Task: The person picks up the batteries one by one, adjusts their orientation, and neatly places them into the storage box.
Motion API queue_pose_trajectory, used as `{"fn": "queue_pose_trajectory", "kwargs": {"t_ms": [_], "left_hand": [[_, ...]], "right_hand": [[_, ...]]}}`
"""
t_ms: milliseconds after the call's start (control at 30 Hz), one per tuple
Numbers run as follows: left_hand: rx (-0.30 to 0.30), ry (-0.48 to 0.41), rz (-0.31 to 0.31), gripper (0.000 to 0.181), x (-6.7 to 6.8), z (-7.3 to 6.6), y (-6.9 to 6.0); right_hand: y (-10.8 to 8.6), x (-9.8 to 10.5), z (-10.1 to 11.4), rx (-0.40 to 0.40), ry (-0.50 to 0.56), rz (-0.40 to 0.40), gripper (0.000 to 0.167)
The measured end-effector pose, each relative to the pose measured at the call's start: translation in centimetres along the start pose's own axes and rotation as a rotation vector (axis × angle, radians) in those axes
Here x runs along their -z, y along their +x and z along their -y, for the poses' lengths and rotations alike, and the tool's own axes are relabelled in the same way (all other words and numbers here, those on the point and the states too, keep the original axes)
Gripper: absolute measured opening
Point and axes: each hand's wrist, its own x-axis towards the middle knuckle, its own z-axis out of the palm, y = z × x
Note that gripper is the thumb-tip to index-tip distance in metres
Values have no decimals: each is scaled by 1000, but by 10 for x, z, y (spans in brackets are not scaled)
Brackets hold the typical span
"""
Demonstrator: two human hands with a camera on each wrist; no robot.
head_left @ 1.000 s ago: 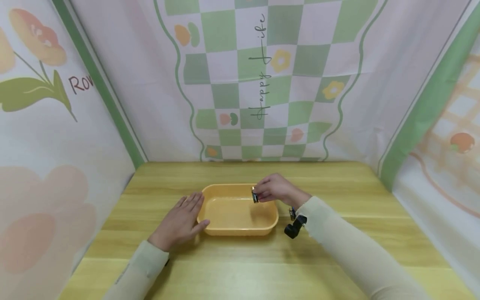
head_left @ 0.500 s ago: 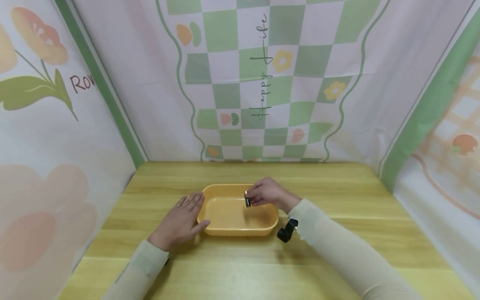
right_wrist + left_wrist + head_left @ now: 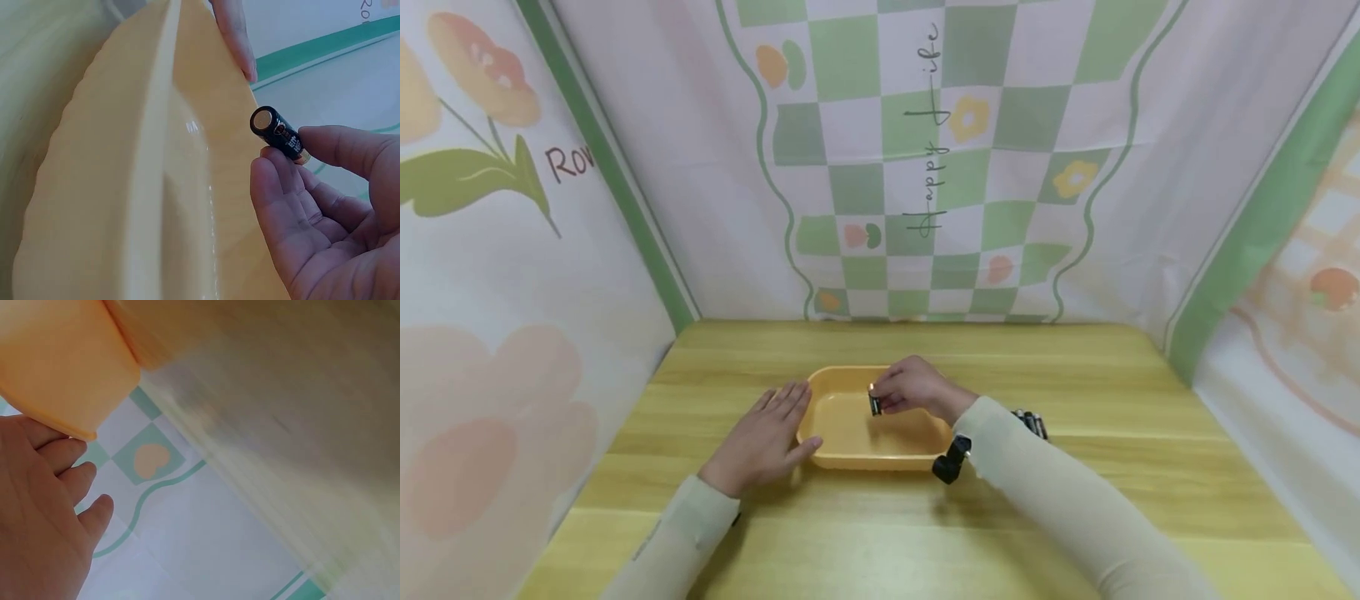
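Observation:
Over the yellow-orange plastic tray [image 3: 880, 461], my right hand [image 3: 917, 388] pinches a small black battery [image 3: 875, 401] with a copper-coloured end. In the right wrist view the battery [image 3: 279, 134] is held between thumb and fingertips, its flat end facing the camera, clear of the tray floor. My left hand [image 3: 762, 442] rests at the tray's left end, fingers straight along the rim and thumb at the front corner. The left wrist view shows those fingers [image 3: 78, 481] touching the tray's edge [image 3: 81, 431]. No other battery shows in the visible part of the tray.
Several more batteries [image 3: 1032, 423] lie on the wooden table [image 3: 850, 533] right of the tray, partly hidden behind my right sleeve. A black wrist camera [image 3: 951, 462] hangs under the right wrist, near the tray's front right corner. Printed curtains [image 3: 730, 250] enclose the table's back and sides.
My right hand has moved left over the tray with the battery, from near its right end toward the middle. The batteries on the table have come into view behind the sleeve. The left hand stays put.

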Motion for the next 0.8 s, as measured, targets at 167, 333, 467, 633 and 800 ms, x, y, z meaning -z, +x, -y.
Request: {"fn": "queue_pose_trajectory", "kwargs": {"t_ms": [167,333,467,633,800], "left_hand": [[3,2,6,82,-3,2,1],[14,3,32,84,-4,2,1],[3,7,17,84,-1,2,1],[-5,0,-8,83,-1,4,2],[-1,-4,2,84,-4,5,1]], "right_hand": [[8,-10,4,-3,-15,14,20],[15,-19,5,-16,-17,9,17],[23,-28,4,-9,-31,15,15],[35,-42,-3,6,-136,55,10],[44,-58,-14,-18,-226,42,5]]}}
